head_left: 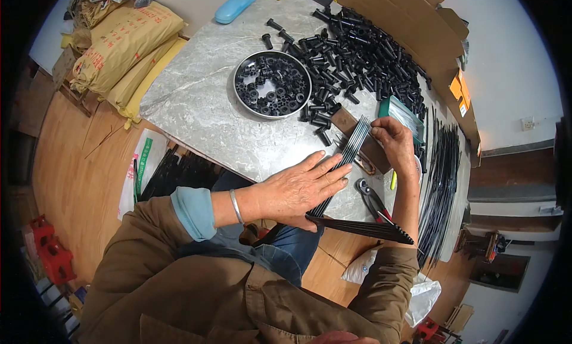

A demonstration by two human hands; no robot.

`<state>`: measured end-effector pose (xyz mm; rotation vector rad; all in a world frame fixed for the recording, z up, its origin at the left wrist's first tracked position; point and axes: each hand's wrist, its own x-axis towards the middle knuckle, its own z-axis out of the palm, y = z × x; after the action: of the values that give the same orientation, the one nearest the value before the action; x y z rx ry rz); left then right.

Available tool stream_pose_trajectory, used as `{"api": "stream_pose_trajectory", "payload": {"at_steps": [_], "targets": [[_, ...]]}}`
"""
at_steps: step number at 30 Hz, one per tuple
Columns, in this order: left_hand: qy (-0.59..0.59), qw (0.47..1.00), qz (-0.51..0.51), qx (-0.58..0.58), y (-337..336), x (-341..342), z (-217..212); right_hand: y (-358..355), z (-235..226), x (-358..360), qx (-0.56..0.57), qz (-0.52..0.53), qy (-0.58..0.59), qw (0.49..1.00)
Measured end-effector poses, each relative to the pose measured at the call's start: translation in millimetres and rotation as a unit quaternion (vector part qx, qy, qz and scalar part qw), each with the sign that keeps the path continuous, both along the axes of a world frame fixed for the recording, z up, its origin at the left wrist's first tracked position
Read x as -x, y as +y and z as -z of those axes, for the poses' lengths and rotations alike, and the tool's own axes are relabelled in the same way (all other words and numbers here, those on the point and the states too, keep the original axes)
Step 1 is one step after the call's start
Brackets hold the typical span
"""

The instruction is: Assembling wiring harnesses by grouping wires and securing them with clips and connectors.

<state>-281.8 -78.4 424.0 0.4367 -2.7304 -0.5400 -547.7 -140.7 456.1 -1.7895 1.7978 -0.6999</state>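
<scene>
Left hand (298, 189) flat, pressing the rods (348, 150); right hand (393, 138) pinching their far ends, squaring them; next needs even alignment.

Grey veined marble table (202, 106); black plastic tubes (357, 46); silvery grey rods (351, 144); light blue case (236, 5).

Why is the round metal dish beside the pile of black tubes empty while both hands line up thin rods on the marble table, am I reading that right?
Not quite: the round metal dish is not empty; the head view shows it full of small black rings. The rest holds: it sits beside the pile of black tubes, and the left hand and right hand line up thin rods on the marble table.
</scene>
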Motion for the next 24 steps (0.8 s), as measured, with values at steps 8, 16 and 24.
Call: {"api": "stream_pose_trajectory", "payload": {"at_steps": [8,16,24], "targets": [[0.007,1.0,-0.006,-0.003,-0.8,-1.6,3.1,11.3,-9.9,-5.1,0.132,0.029,0.11,0.985],[0.009,1.0,0.003,0.007,-1.0,0.8,0.6,6.4,0.3,-7.6,0.118,0.005,0.121,0.986],[-0.005,0.999,0.035,0.002,4.8,-4.8,-2.2,-41.6,-8.4,60.7,0.108,0.175,0.208,0.956]]}}
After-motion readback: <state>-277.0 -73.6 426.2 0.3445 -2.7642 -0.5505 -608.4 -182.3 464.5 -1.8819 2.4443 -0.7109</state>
